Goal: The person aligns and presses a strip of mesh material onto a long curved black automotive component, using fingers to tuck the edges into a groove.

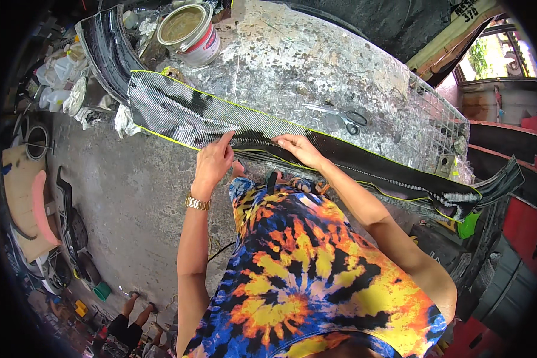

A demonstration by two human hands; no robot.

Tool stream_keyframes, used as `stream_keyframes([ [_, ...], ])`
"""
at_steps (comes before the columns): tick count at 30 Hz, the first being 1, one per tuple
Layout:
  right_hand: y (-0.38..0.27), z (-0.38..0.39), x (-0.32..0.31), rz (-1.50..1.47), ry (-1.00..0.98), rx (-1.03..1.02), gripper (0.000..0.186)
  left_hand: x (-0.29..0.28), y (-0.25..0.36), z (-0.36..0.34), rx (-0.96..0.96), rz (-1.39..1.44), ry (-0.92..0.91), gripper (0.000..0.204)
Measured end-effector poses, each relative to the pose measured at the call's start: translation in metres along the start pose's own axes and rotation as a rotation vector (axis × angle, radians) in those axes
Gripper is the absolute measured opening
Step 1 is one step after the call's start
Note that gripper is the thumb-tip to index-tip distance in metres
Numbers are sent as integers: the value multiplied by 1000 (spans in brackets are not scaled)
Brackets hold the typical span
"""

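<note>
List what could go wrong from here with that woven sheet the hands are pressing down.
1. Both the left hand and right hand press bare on the woven sheet; fibres or any wet resin could irritate skin.
2. The scissors lie loose on the worktable just beyond the sheet; tugging the sheet could knock them.
3. The open can stands close to the sheet's far end; a bump might spill it.
</note>
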State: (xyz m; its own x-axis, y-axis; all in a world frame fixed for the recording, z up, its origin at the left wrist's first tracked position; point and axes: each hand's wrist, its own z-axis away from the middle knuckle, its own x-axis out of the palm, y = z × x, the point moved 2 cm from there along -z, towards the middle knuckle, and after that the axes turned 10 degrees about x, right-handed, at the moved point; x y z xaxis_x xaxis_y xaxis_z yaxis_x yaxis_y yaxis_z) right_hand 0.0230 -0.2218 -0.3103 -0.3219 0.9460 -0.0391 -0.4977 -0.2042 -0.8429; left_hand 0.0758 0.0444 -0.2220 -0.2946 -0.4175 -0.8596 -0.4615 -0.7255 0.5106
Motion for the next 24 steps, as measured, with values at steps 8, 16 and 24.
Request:
stream_keyframes([
  [8,-27,-17,10,-139,-78,128,30,27,-14,-50,458,-170,34,21],
  [16,-7,-30,32,-1008,-229,466,25,70,-33,-60,330,-269,-245,28],
  [24,-14,-27,43,-981,-131,483,27,78,-35,-58,296,-260,-220,28],
])
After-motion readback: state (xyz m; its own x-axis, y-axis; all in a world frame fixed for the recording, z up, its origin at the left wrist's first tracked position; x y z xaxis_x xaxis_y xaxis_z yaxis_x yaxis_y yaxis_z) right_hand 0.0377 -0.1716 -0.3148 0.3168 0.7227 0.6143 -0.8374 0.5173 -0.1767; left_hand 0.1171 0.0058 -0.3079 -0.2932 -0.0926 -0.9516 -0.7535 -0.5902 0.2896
